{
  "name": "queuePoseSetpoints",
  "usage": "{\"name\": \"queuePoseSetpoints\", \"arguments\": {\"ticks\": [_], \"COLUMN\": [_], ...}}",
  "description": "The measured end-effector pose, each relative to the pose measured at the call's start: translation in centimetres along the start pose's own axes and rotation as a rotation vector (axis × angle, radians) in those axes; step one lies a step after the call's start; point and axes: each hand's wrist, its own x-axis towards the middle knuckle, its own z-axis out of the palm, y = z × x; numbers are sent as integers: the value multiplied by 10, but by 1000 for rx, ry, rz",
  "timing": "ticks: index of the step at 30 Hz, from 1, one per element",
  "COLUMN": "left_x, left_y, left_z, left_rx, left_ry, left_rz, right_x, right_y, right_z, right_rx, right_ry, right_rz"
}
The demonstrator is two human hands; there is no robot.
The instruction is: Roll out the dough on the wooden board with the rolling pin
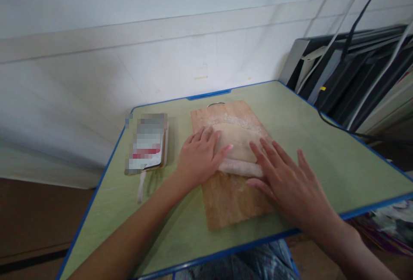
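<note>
A flat sheet of pale dough (240,140) lies on a floured wooden board (238,202). Along its near edge runs a whitish cylinder (241,167); I cannot tell whether it is a floured rolling pin or a rolled-up edge of the dough. My left hand (198,155) rests at the left side of the dough, fingers extended and thumb pointing across it. Over the cylinder's right end is my right hand (287,181), its fingers spread and palm down. Both palms hide the cylinder's ends.
Left of the board, a phone (148,144) with a blurred screen sits on the green table (338,164), which has a blue rim. A pale strip (141,187) lies below the phone. Behind stands a white wall (180,65). Dark flat panels (364,69) and cables (350,35) are at the right.
</note>
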Motion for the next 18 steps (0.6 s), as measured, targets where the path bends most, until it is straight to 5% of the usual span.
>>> {"name": "queuePoseSetpoints", "arguments": {"ticks": [7, 15, 18], "left_x": [53, 0, 12], "left_y": [-6, -1, -5], "left_z": [6, 2, 3], "left_rx": [-88, 12, 18], "left_ry": [-41, 19, 7], "left_rz": [-49, 19, 11], "right_x": [41, 1, 11], "right_y": [23, -1, 5], "right_z": [-9, 0, -2], "right_rx": [139, 5, 24], "right_ry": [-163, 19, -35], "right_rz": [78, -24, 8]}}
